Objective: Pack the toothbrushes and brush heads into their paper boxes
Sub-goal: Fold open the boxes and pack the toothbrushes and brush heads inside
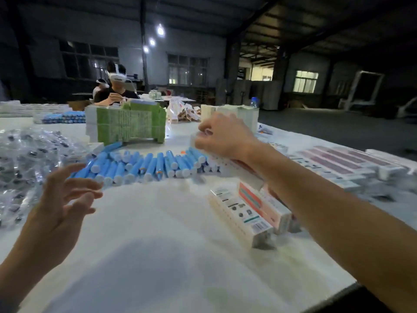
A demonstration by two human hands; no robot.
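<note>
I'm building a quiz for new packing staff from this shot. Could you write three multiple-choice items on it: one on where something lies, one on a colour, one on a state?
1. Where does the pile of clear plastic bags lie on the table?
A. at its left side
B. at its right edge
C. under the green stack

2. What colour are the toothbrush handles lying in a row?
A. red
B. blue with white ends
C. black

3. How is the left hand?
A. gripping a box
B. pressing on the bags
C. open, holding nothing

Answers:
1. A, the bags sit left of the handles.
2. B, each handle is blue with a white cap end.
3. C, its fingers are spread above the table; it is the right hand that reaches to the white boxes beyond the handles, and whether it grips one cannot be told.
</note>
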